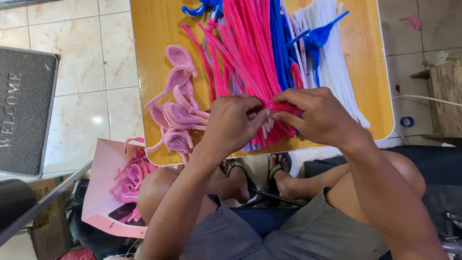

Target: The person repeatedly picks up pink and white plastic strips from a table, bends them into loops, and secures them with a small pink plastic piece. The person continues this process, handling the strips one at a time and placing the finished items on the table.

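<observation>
A hot-pink pipe cleaner (284, 107) is pinched between both hands at the near end of the pile.

The left hand (231, 126) has thumb and forefinger pressed together on the stem's left end; the right hand (320, 115) is closed on it just to the right, fingertips almost touching. Beyond the fingers the pipe cleaner bundle (260, 53) is fanned out — pink, blue, white — on the wooden table (154, 43). Finished pink loops (178, 115) are laid left of the left fingers. The bend is probably best formed with the grip kept short and tight, so that one stem alone is turned.
</observation>
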